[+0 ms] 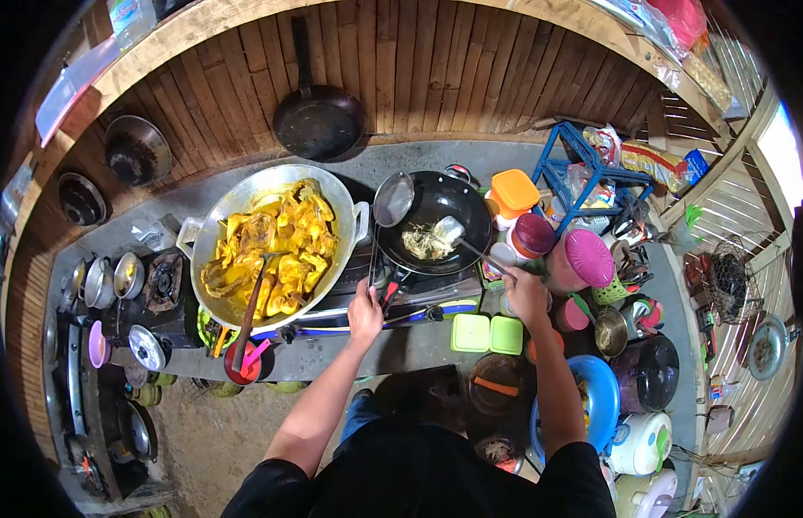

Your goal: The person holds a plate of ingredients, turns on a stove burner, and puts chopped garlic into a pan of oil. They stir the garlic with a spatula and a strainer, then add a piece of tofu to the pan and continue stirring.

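My left hand (pixel 365 312) is closed round the long handle of a round mesh strainer (pixel 394 200), whose bowl hangs over the left rim of a black wok (pixel 458 200). With my right hand (pixel 527 295) I grip a metal spatula (pixel 450 231); its blade is inside the wok, touching a pile of pale, shredded-looking food (pixel 426 243). To the left stands a large aluminium pan (pixel 319 181) full of yellow chicken pieces (pixel 285 229) in sauce. A wooden-handled ladle (pixel 250 312) rests in it.
Two green containers (pixel 488 334) sit at the counter's front edge. Orange and pink tubs (pixel 583 259), a blue rack (pixel 583 177) and a blue basin (pixel 602 397) crowd the right side. A red bowl (pixel 243 363) lies below the big pan. A frying pan (pixel 319 121) hangs on the wall.
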### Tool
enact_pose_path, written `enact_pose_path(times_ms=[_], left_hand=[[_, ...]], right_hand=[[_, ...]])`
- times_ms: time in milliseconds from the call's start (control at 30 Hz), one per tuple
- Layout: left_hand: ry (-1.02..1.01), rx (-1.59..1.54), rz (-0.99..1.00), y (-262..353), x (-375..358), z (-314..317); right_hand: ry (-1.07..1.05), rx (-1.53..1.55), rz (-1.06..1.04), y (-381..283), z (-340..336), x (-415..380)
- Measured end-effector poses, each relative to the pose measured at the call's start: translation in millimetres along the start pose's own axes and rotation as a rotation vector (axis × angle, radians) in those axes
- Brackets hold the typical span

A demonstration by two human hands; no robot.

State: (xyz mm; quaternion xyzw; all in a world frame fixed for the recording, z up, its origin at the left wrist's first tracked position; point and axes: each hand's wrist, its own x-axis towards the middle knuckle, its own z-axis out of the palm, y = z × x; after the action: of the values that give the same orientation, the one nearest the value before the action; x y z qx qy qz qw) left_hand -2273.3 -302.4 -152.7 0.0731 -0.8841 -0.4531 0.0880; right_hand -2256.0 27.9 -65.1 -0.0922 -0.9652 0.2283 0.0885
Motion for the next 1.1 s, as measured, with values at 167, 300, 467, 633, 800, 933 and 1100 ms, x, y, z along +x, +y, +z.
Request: enact_pose_path(times_ms=[167, 300, 467, 633, 800, 933, 1100], left_hand=[[-0.017, -0.021, -0.017, -3.0, 1.7, 0.6], [-0.015, 0.006, -0.003, 1.4, 1.5, -2.5], [0.010, 0.038, 0.016, 0.2, 1.2, -2.2], [0.033, 0.035, 0.057, -2.3, 1.3, -0.5], [0.026, 0.031, 0.023, 2.1, 0.2, -2.8], [-0.005, 0.019, 0.004, 5.3, -0.2, -4.9], [0.015, 0.024, 0.018, 1.5, 0.1, -1.5]], right_hand=[[-0.001, 0.163, -0.109, 1.4, 0.0, -3.6], [0.108, 0.162, -0.134, 10.5, 1.4, 3.7], [0.212, -0.070, -0.212, 12.8, -6.5, 14.7], [0.212, -0.165, -0.258, -7.7, -24.1, 12.4], [-0.066, -0.126, -0.089, -23.1, -32.4, 8.0], [-0.120, 0.015, -0.109, -28.8, -30.0, -0.8], [0.020, 0.264, -0.141, -18.6, -7.6, -0.6]])
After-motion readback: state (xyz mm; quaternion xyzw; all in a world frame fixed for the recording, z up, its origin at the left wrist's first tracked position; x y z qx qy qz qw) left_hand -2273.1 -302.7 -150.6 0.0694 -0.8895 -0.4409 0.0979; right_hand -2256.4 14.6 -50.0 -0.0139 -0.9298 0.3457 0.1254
